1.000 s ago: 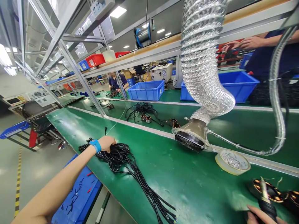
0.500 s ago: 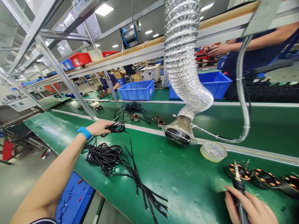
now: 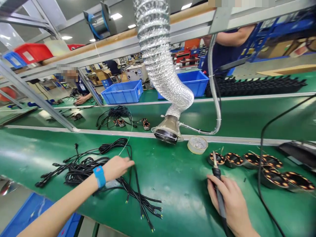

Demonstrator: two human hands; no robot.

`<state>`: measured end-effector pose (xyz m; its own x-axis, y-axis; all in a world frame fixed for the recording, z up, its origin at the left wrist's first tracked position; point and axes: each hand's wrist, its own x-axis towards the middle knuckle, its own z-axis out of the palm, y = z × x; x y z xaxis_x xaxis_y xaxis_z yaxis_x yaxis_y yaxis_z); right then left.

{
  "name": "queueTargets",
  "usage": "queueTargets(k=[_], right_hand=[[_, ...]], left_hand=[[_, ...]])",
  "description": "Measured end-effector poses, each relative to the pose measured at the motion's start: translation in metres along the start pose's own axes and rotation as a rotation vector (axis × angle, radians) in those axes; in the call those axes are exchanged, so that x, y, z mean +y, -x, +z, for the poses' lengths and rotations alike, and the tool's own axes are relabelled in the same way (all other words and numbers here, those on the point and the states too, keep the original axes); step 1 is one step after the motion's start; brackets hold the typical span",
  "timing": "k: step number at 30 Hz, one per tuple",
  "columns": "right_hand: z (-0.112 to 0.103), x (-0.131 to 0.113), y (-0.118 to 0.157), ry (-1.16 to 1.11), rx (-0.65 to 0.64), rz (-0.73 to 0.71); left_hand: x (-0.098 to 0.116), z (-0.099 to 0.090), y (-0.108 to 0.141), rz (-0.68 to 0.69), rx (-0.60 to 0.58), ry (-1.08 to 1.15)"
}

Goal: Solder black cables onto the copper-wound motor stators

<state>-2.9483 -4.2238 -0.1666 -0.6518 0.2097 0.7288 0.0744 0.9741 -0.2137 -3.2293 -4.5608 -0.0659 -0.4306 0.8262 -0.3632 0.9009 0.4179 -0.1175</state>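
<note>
My right hand is wrapped round a soldering iron. The iron's tip points up and overlaps a copper-wound motor stator in view; I cannot tell if they touch. Above a bundle of black cables, my left hand wears a blue wristband and has its fingers drawn together. A thin pale solder wire runs down to that hand, its end hidden there. The fingertips lie over black cables whose stripped ends fan toward the bench's front.
Several more stators line the right, behind a black cord. A fume hood hangs from a silver duct beside a roll of clear tape. Blue bins stand beyond. Another person's hand works at far left.
My view has swung right. My left hand has let go of the coiled cable and moved toward the loose cable ends. My right hand still holds the soldering iron near the stators.
</note>
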Motion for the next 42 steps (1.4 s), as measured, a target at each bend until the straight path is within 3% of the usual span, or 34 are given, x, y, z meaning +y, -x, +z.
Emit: queueTargets(k=[4, 9, 14, 17, 21, 28, 32, 34, 37, 42], right_hand=[[-0.002, -0.002, 0.001, -0.023, 0.013, -0.067], [-0.014, -0.021, -0.004, 0.006, -0.019, -0.251], [-0.022, -0.04, -0.007, 0.013, -0.163, -0.26], [-0.024, -0.047, -0.004, 0.001, -0.204, -0.192], [-0.02, -0.056, -0.002, -0.056, -0.222, 0.012], [-0.016, -0.062, -0.011, -0.324, -0.342, 0.101], [-0.011, -0.059, -0.008, -0.375, -0.237, 0.157], [-0.006, -0.061, -0.007, -0.352, -0.169, 0.251], [-0.002, -0.066, -0.01, -0.325, -0.177, 0.373], [-0.005, -0.061, -0.022, -0.345, -0.296, 0.357]], left_hand=[[0.037, 0.012, -0.01, 0.192, 0.057, 0.047], [0.055, 0.021, -0.052, 0.229, 0.221, 0.121], [0.079, 0.025, -0.086, 0.262, 0.29, 0.175], [0.093, 0.019, -0.088, 0.291, 0.248, 0.237], [0.103, 0.002, -0.089, 0.244, 0.236, 0.438], [0.13, -0.018, -0.103, 0.286, 0.377, 0.797], [0.149, -0.018, -0.109, 0.212, 0.482, 0.909], [0.154, -0.018, -0.113, 0.183, 0.47, 0.972], [0.154, -0.019, -0.118, 0.245, 0.365, 1.083], [0.146, -0.017, -0.122, 0.291, 0.185, 1.169]])
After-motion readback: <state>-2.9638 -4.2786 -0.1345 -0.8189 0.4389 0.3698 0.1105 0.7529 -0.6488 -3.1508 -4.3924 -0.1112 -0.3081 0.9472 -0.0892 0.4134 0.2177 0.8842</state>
